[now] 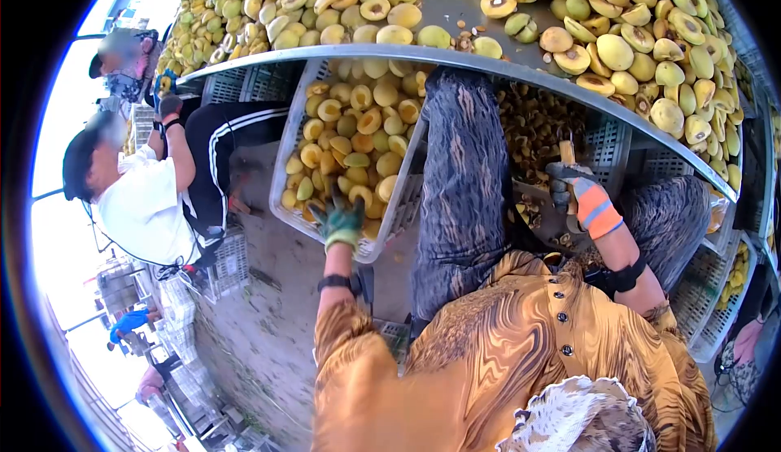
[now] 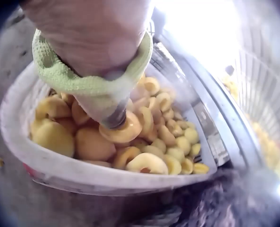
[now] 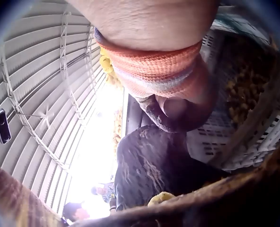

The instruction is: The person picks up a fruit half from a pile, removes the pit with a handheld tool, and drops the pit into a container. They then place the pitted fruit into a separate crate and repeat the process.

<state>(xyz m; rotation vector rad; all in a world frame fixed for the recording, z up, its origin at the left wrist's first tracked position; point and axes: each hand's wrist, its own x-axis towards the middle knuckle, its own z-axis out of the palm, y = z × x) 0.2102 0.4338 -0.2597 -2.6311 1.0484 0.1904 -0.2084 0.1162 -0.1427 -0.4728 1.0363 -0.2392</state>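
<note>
My left hand (image 1: 342,222), in a green glove, reaches down with spread fingers over the near end of a white plastic crate (image 1: 285,159). Halved yellow apricots (image 1: 362,114) fill the crate. In the left wrist view, the dark glove tip sits right at an apricot half (image 2: 125,131). My right hand (image 1: 582,196), in a grey and orange striped glove, grips a tool with a wooden handle (image 1: 567,152) above my lap. Thin metal shows at the handle's top end; the rest of the tool is hidden by the fingers.
A metal-edged table (image 1: 464,14) heaped with apricot halves curves across the front. Beneath it, a dark heap of small pieces (image 1: 533,118) lies between my knees. More crates (image 1: 724,297) stand at right. Another person (image 1: 150,200) sits at left.
</note>
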